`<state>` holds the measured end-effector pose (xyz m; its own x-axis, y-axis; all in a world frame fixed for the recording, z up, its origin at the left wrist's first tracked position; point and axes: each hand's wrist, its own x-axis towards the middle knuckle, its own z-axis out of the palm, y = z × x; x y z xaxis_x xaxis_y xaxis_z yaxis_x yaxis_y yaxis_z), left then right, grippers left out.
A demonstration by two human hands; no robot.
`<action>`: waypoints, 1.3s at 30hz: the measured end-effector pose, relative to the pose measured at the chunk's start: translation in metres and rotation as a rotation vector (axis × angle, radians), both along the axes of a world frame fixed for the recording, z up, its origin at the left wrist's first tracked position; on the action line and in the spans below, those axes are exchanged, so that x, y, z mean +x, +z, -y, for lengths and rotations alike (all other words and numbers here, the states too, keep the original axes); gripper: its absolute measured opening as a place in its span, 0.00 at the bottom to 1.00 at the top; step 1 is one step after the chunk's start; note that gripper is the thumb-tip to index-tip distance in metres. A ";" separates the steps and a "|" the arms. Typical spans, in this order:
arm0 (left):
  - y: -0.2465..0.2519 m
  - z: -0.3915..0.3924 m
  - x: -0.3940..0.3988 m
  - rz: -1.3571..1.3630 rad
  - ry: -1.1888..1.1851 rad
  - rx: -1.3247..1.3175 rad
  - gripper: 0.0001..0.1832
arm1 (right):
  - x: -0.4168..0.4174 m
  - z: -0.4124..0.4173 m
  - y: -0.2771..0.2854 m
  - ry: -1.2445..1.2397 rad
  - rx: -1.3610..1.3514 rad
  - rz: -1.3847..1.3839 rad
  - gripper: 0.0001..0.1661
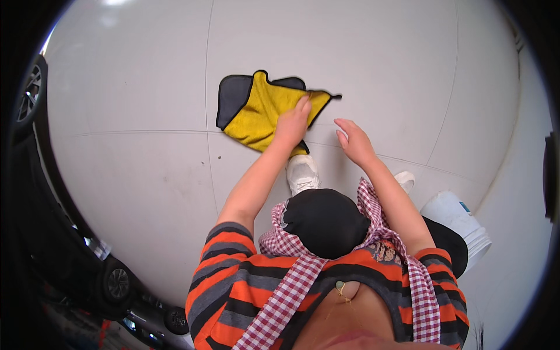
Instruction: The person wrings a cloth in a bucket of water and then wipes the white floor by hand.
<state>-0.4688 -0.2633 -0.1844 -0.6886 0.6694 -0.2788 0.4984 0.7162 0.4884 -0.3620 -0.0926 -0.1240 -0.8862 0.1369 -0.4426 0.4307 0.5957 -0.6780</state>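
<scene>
A yellow microfiber cloth with a grey reverse and black edging (262, 109) lies partly folded on the pale tiled floor. My left hand (294, 122) rests on the cloth's right part, its fingers near the upper edge; whether they pinch the fabric cannot be told. To the right of the cloth, my right hand (355, 140) is held with thumb and fingers apart, holding nothing. A small black hanging loop (337, 96) sticks out from the cloth's right corner. The cloth's lower corner reaches the toe of a white shoe (302, 173).
A white plastic bucket (450, 210) lies tipped at the right, beside the wearer's right arm. A dark car (48, 210) stands along the left side, with another vehicle (148, 319) at the lower left. A white wall rises at the right.
</scene>
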 end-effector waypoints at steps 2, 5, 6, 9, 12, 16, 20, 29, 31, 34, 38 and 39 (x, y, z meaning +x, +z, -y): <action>0.001 -0.012 -0.012 -0.025 0.032 0.088 0.18 | 0.003 0.004 0.000 0.011 -0.007 -0.004 0.19; -0.005 -0.006 0.005 -0.010 -0.002 -0.020 0.20 | 0.006 0.003 0.000 0.037 -0.010 -0.051 0.19; 0.000 0.001 0.013 0.040 -0.022 -0.025 0.19 | 0.006 0.004 0.001 0.052 -0.017 -0.066 0.19; -0.005 -0.002 -0.001 -0.008 -0.027 0.043 0.17 | 0.001 0.000 0.000 0.032 0.020 -0.017 0.19; 0.000 -0.016 -0.006 -0.053 0.041 0.064 0.15 | 0.000 0.005 0.000 0.045 0.024 -0.044 0.19; 0.003 -0.001 0.024 0.021 -0.008 -0.076 0.18 | 0.004 0.005 0.001 0.078 0.002 -0.084 0.19; -0.015 -0.025 -0.016 -0.364 -0.019 -0.081 0.28 | 0.005 0.005 -0.001 0.082 0.038 -0.010 0.19; -0.028 0.148 -0.126 -0.318 0.725 -0.604 0.27 | 0.011 -0.022 0.012 -0.039 0.084 0.070 0.19; -0.039 0.140 -0.109 -0.456 0.674 -0.593 0.30 | 0.010 -0.013 0.011 -0.042 0.069 0.078 0.19; -0.040 0.064 -0.047 -0.530 0.358 -0.521 0.30 | 0.012 -0.004 0.001 -0.006 0.022 0.061 0.19; -0.024 0.013 0.041 -0.489 -0.068 -0.409 0.27 | 0.011 0.000 -0.002 0.098 -0.025 0.017 0.19; -0.030 0.029 0.053 -0.395 -0.054 -0.330 0.27 | 0.013 0.002 -0.002 0.152 -0.010 -0.012 0.19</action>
<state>-0.4163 -0.2925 -0.2145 -0.7509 0.6272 -0.2070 0.6398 0.7685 0.0077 -0.3493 -0.0942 -0.1258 -0.9014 -0.0036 -0.4329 0.3281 0.6466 -0.6886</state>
